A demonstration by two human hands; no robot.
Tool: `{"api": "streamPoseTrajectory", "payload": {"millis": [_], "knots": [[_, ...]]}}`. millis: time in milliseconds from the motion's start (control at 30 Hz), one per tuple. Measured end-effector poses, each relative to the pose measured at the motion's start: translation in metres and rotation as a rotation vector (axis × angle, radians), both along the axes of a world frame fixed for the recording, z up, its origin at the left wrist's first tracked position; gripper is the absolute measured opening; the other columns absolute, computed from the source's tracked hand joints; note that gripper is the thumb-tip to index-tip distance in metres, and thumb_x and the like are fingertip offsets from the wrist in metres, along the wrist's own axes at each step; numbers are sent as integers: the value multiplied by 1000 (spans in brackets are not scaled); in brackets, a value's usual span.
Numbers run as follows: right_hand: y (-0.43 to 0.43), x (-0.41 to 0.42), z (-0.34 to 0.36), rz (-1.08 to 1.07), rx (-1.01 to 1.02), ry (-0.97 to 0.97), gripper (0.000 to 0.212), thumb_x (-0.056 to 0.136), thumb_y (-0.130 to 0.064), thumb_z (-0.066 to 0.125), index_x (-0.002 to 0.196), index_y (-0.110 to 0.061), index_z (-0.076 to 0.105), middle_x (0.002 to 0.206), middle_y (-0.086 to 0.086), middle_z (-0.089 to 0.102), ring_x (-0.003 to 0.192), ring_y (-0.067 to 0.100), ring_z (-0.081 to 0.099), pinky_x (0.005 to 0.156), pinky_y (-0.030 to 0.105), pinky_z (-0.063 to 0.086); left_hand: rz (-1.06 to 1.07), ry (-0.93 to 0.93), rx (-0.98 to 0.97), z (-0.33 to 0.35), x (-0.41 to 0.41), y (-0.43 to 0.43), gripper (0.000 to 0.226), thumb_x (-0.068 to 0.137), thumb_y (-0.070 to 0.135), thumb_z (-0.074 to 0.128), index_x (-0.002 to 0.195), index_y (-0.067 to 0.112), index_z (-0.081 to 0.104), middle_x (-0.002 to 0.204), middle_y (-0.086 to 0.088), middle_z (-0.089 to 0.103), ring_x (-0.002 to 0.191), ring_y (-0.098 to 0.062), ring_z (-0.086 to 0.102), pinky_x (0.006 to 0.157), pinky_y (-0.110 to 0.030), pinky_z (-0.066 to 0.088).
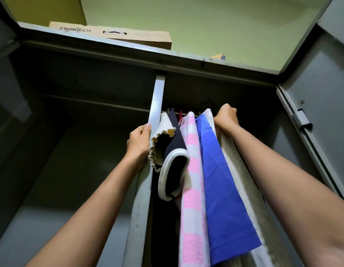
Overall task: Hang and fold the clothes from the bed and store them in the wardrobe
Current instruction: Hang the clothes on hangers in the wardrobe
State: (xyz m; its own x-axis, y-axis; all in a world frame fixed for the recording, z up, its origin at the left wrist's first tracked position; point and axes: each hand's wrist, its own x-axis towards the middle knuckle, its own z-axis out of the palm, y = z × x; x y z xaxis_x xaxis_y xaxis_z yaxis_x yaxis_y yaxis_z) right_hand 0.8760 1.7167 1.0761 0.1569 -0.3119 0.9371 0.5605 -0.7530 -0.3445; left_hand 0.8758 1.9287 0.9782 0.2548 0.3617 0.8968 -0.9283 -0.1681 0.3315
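My left hand [139,143] grips the divider [157,97] of the wardrobe [109,49] — thumb in front, fingers wrapped behind. My right hand [226,118] is curled high in the right compartment, at the top of the white garment [209,114] (what it holds, I cannot tell). Between my hands hang the cream frill [164,128], navy top [177,149], pink check [192,170] and blue shirt [221,180] — all touching.

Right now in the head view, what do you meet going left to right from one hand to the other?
Left hand gripping the divider → cream ruffled top → navy garment → pink checked cloth → blue shirt → right hand.
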Motion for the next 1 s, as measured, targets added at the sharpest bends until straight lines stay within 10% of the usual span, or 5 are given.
{"api": "streamPoseTrajectory", "payload": {"millis": [233,367,500,1000], "knots": [[-4,-15,-21,653,283,-197,24,84,-31,68,70,-12,63,77,4,64,77,16,61,63,25,45,-48,100,-44,-9,-9,-2,37,95,41,43,102,14,67,100,-8,66,93,-20,60,83,-36,47],[-2,-24,-49,1193,374,-77,22,96,-28,49,99,-8,58,85,6,62,72,15,63,59,23,51,-44,207,-113,-23,-20,-6,37,94,40,42,76,17,65,88,-6,64,86,-20,57,72,-32,42],[7,-18,-83,1115,271,85,29,94,-33,53,77,-10,61,75,6,60,73,21,57,70,32,48,-104,266,-173,-40,-28,-10,40,91,46,44,77,15,64,100,-14,66,105,-31,57,96,-43,42],[42,-71,-240,735,7,425,62,93,-56,35,144,-21,38,146,-3,42,135,16,38,114,39,29,-141,461,-207,-131,-95,-35,37,95,38,39,116,16,62,116,-1,60,116,-25,51,105,-40,38]]}}
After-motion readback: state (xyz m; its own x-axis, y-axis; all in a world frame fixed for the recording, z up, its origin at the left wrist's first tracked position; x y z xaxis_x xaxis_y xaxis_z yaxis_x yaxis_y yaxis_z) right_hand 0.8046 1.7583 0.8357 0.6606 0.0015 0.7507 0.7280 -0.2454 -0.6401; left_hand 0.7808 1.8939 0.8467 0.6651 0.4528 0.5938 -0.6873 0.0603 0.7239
